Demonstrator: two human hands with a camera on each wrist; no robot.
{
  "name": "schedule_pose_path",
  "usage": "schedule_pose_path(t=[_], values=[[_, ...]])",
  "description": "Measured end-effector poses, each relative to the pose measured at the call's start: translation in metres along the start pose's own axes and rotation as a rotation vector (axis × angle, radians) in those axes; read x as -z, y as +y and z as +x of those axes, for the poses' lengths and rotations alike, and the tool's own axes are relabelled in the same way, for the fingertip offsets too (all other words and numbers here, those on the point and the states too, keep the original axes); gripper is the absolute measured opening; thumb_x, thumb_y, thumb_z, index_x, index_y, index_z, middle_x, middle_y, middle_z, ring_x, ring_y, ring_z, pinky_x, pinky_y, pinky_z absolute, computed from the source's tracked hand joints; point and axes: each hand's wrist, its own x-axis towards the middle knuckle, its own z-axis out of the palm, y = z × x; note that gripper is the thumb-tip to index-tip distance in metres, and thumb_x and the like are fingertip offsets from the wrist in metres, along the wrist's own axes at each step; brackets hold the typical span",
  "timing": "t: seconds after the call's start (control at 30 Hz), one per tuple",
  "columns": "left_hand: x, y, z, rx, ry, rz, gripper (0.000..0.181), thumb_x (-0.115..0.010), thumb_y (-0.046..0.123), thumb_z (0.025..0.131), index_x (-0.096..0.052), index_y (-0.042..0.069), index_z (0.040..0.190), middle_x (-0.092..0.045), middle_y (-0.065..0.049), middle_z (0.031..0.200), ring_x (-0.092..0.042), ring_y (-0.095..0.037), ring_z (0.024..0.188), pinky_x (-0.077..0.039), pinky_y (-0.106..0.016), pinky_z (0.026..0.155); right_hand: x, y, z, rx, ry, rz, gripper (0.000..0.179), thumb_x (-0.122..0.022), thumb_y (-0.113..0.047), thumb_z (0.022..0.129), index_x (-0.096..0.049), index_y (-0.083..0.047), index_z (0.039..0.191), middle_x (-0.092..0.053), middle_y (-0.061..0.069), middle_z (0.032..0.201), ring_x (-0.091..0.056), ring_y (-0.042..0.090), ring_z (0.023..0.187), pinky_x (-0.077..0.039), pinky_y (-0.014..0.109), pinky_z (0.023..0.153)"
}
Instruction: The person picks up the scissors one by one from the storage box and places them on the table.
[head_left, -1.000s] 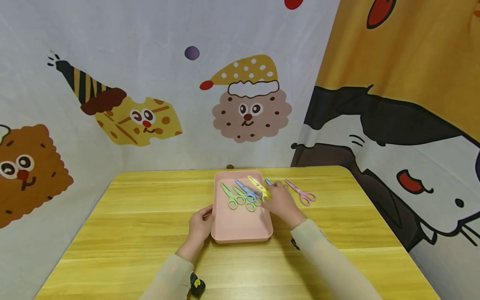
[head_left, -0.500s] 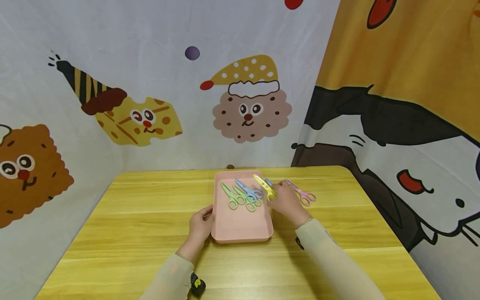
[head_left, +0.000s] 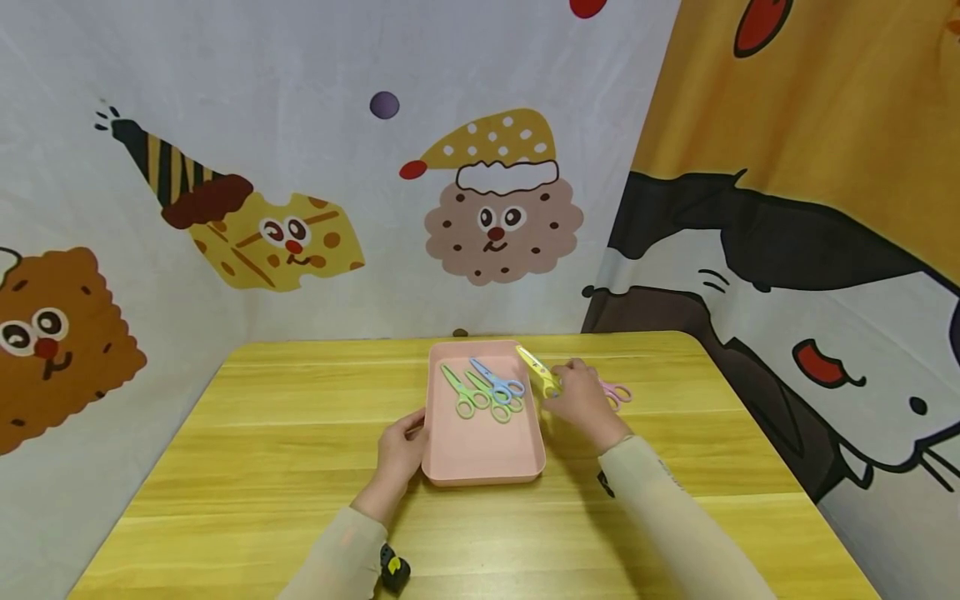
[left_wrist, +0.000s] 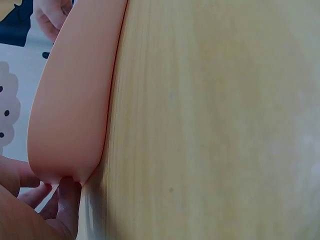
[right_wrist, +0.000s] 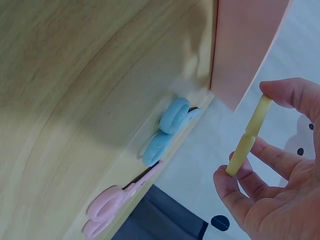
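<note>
My right hand pinches yellow scissors by the handle loops, thumb on one loop and fingertips on the other. In the head view they overlap the right rim of a pink tray, blades toward the far end; the right wrist view shows the loops raised above the table. My left hand holds the tray's left wall. Inside the tray lie blue scissors and two green pairs, one at left and the other partly under the blue pair.
Right of the tray on the wooden table are light-blue scissors and pink scissors. In the head view my right hand hides the blue pair and part of the pink one. A cartoon-printed cloth hangs behind the table.
My right hand has moved right with the yellow scissors, from over the tray's inside to its right rim. The left hand and tray have stayed in place.
</note>
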Motion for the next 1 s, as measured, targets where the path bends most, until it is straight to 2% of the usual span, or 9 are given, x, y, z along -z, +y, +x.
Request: schedule_pose_path(t=[0.27, 0.4, 0.6, 0.7, 1.0], values=[[0.0, 0.0, 0.001, 0.008, 0.005, -0.001, 0.034, -0.058, 0.005, 0.091, -0.06, -0.001, 0.124, -0.063, -0.021, 0.118, -0.063, -0.032, 0.106, -0.057, -0.035, 0.083, 0.004, 0.005, 0.001, -0.033, -0.018, 0.006, 0.061, -0.073, -0.024, 0.072, -0.057, -0.003, 0.127, -0.044, 0.024, 0.136, -0.042, 0.046, 0.12, -0.046, 0.056, 0.09], [0.0, -0.001, 0.001, 0.011, 0.004, 0.002, 0.034, -0.059, 0.006, 0.091, -0.06, -0.001, 0.124, -0.063, -0.021, 0.119, -0.063, -0.031, 0.105, -0.057, -0.034, 0.083, 0.005, 0.009, 0.001, -0.051, -0.021, -0.005, 0.062, -0.073, -0.025, 0.073, -0.056, -0.003, 0.128, -0.043, 0.023, 0.139, -0.041, 0.046, 0.122, -0.042, 0.062, 0.092], [-0.001, -0.001, 0.002, 0.018, 0.004, -0.002, 0.034, -0.059, 0.006, 0.091, -0.061, 0.0, 0.124, -0.063, -0.02, 0.119, -0.063, -0.031, 0.105, -0.057, -0.034, 0.083, 0.007, 0.014, 0.001, -0.078, -0.022, -0.03, 0.063, -0.073, -0.027, 0.073, -0.056, -0.005, 0.129, -0.046, 0.02, 0.137, -0.043, 0.045, 0.117, -0.029, 0.078, 0.079], [-0.001, -0.001, 0.002, 0.021, 0.003, -0.01, 0.034, -0.059, 0.006, 0.091, -0.06, 0.0, 0.125, -0.063, -0.02, 0.119, -0.063, -0.031, 0.106, -0.056, -0.035, 0.084, 0.007, 0.016, 0.001, -0.097, -0.022, -0.034, 0.063, -0.073, -0.029, 0.073, -0.056, -0.007, 0.13, -0.046, 0.019, 0.136, -0.044, 0.044, 0.114, -0.025, 0.082, 0.073], [-0.001, -0.001, 0.001, 0.012, 0.006, -0.01, 0.034, -0.059, 0.006, 0.091, -0.06, -0.002, 0.125, -0.063, -0.021, 0.119, -0.063, -0.031, 0.106, -0.057, -0.035, 0.084, 0.008, 0.024, 0.0, -0.109, -0.019, -0.059, 0.068, -0.075, -0.038, 0.074, -0.055, -0.007, 0.131, -0.049, 0.02, 0.128, -0.046, 0.043, 0.11, -0.037, 0.075, 0.069]])
